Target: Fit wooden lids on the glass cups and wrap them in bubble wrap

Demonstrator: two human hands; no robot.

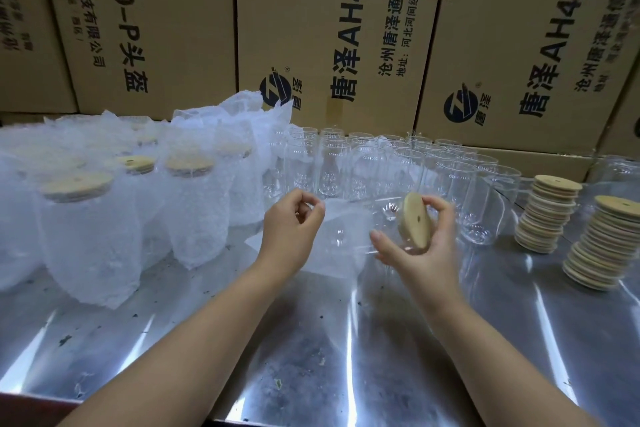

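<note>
A clear glass cup [346, 239] is held on its side above the table between both hands. A round wooden lid [415, 220] with a small hole sits at its right end, facing me edge-on. My right hand [420, 253] grips the lid, thumb over its top edge and fingers under it. My left hand [294, 229] has curled fingers at the cup's base end. A sheet of bubble wrap [337, 264] lies under and behind the cup. Whether the left fingers also pinch the wrap is unclear.
Several wrapped, lidded cups [90, 236] stand at the left on the steel table [346, 340]. Rows of bare glass cups [391, 167] stand behind the hands. Two stacks of wooden lids [543, 215] [602, 243] stand at the right. Cardboard boxes [329, 28] wall off the back.
</note>
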